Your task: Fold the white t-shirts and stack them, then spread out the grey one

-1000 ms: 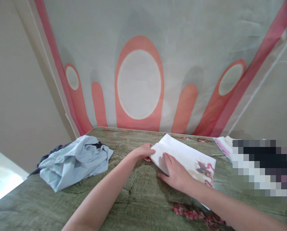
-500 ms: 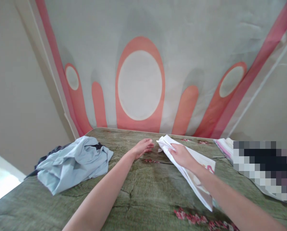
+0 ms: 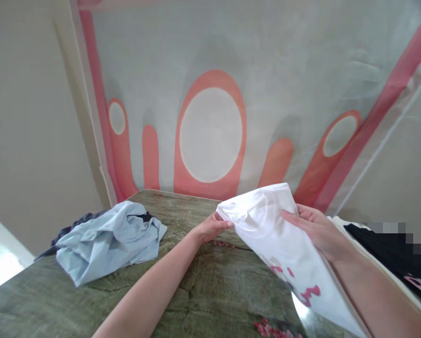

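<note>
A folded white garment [image 3: 277, 234] with a pink print near its lower end is lifted off the table [image 3: 203, 291], tilted on edge. My right hand [image 3: 316, 230] holds it from the right side, fingers spread over the cloth and gripping it. At the garment's left corner, my left hand [image 3: 210, 227] pinches the cloth with closed fingers.
A crumpled light blue garment [image 3: 108, 237] lies on dark cloth at the table's left. A stack of folded clothes, black with pink lettering on top [image 3: 397, 263], sits at the right. A grey and coral patterned sheet [image 3: 210, 131] hangs behind the table.
The white garment lay flat under both hands, then my right hand picked it up and raised it. My left hand let go briefly and now grips its left corner again.
</note>
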A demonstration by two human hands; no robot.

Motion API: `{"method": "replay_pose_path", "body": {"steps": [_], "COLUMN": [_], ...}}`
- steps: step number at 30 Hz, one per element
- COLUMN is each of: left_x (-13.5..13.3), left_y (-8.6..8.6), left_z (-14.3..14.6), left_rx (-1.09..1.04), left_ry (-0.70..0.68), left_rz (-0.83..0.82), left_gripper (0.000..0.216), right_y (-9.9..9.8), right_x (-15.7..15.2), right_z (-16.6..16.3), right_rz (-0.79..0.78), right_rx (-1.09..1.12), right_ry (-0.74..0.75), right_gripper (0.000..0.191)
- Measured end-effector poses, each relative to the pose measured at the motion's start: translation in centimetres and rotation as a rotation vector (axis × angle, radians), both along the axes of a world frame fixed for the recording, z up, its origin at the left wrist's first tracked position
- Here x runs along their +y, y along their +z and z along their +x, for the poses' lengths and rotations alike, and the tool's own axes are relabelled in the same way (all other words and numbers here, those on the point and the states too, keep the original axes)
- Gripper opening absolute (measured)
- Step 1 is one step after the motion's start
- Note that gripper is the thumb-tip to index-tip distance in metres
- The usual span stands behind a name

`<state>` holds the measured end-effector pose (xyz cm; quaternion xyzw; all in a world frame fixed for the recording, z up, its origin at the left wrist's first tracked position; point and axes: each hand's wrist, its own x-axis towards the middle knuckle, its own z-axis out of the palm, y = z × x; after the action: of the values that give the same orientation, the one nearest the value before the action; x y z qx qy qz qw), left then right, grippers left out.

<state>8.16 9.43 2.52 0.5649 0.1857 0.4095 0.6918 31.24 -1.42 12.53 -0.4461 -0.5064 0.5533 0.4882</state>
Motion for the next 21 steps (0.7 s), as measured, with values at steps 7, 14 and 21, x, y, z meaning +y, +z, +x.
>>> {"method": "replay_pose_path", "body": {"steps": [7, 14, 21], "left_x": [-1.5, -5.0, -1.6], "left_y": [5.0, 10.3, 5.4], "left_z": [-0.4, -1.6, 0.8], "left_rx": [-0.045, 0.044, 0.069], "left_ry": [0.075, 0.137, 0.168], "left_rz": [0.011, -0.051, -0.261], "left_gripper": [0.053, 0.056, 0.032], "right_y": [0.3, -0.6, -7.2], "right_x": [-1.1, -2.6, 1.2], "right_z": [2.6, 3.2, 4.1], "right_rz": [-0.010, -0.020, -0.168], "right_rx": [0.147, 0.173, 0.231], "right_ry": [-0.140, -0.148, -0.069], "right_gripper": [0.028, 0.032, 0.049]}}
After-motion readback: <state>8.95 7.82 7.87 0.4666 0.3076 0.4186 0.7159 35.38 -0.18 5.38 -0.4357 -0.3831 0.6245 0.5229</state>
